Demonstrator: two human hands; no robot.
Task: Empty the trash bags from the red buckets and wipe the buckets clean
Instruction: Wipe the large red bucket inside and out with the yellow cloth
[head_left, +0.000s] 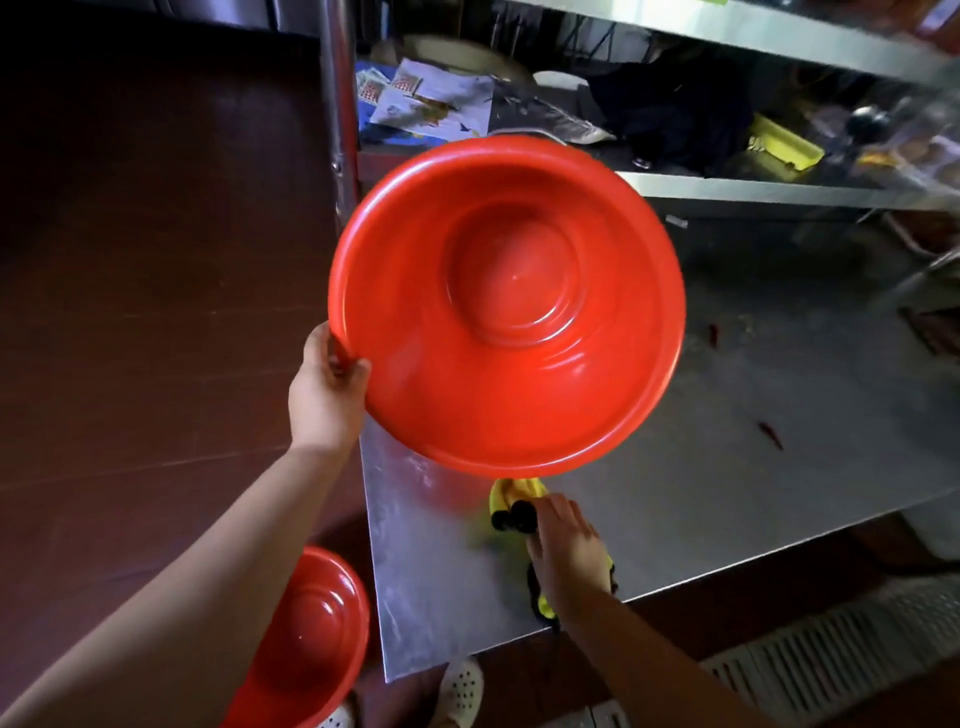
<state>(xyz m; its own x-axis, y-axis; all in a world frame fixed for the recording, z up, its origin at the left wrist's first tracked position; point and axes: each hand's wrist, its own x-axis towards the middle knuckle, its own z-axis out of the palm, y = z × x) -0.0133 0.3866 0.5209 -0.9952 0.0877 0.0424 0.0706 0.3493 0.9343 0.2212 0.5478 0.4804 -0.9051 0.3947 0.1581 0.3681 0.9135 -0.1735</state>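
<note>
A large red bucket (506, 306), shaped like a wide basin, is held tilted in the air above the steel table, its empty inside facing me. My left hand (327, 392) grips its rim at the lower left. My right hand (569, 553) rests on a yellow and black cloth (511, 501) lying on the table near the front edge, fingers laid over it. A second red bucket (311, 639), also empty, sits low at the bottom left beside the table's corner, partly behind my left forearm. No trash bag is in view.
The steel table (779, 441) carries a few small red scraps at the right. Behind it a steel shelf (727, 189) holds papers, a dark cloth and a yellow basket. A steel post (337, 104) stands at the left. A floor drain grate (831, 665) lies at the lower right.
</note>
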